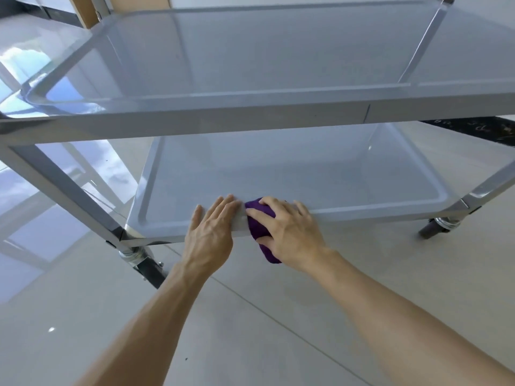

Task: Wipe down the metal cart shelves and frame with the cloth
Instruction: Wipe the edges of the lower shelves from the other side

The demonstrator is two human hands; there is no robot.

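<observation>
A metal cart fills the view, with an upper shelf and a lower shelf. My right hand grips a bunched purple cloth against the near rim of the lower shelf; part of the cloth hangs below the rim. My left hand rests flat on the same rim just left of the cloth, fingers straight and reaching over the edge onto the shelf.
A slanted frame leg runs down at the left to a caster wheel. Another caster stands at the right under a frame leg. Glossy pale floor tiles lie below. A dark patterned strip lies at the far right.
</observation>
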